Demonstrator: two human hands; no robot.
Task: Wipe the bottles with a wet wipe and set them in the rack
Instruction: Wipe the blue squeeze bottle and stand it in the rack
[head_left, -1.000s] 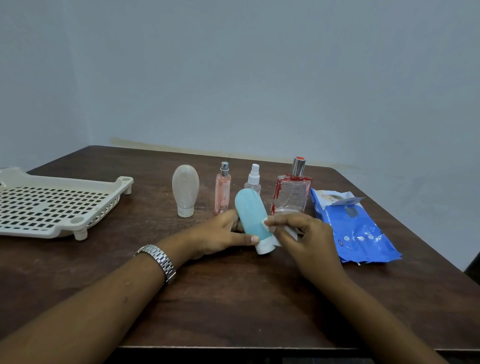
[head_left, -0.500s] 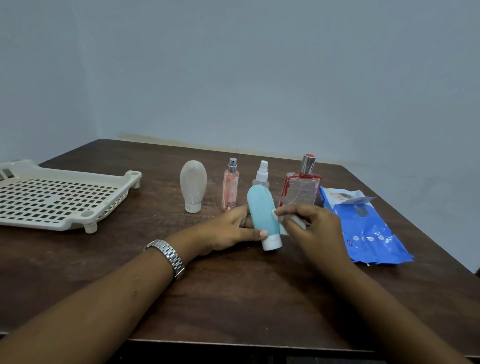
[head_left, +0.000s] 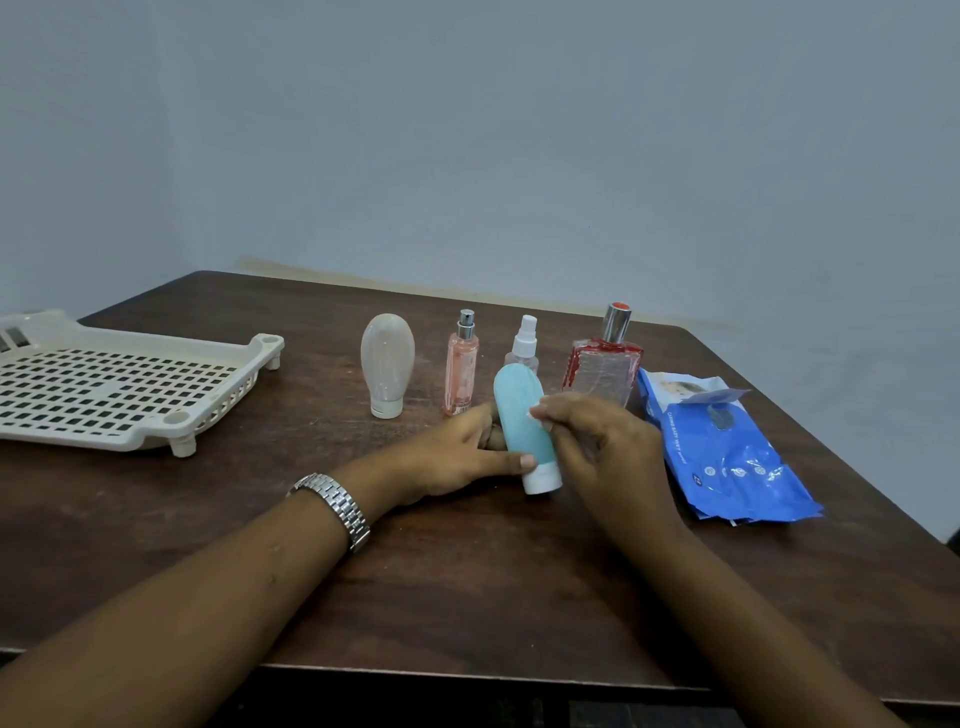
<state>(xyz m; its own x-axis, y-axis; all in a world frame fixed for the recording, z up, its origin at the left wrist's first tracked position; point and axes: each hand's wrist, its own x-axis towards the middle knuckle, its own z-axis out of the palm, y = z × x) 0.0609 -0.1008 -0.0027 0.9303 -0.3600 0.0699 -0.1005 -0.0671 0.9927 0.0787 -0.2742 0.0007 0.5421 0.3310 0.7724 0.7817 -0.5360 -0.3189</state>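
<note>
A teal squeeze bottle with a white cap leans cap-down on the table. My left hand grips it from the left, thumb near the cap. My right hand pinches a white wet wipe against the bottle's right side; most of the wipe is hidden under my fingers. Behind stand a clear bulb-shaped bottle, a slim pink spray bottle, a small clear spray bottle and a square red-edged perfume bottle. The cream slotted rack sits at the far left.
A blue pack of wet wipes lies to the right of my right hand, its flap lifted. The dark wooden table ends close to me and at the right. A bare wall stands behind.
My right hand has slid the wipe up the teal bottle's side, away from the cap. My left hand keeps its hold. The view has shifted a little.
</note>
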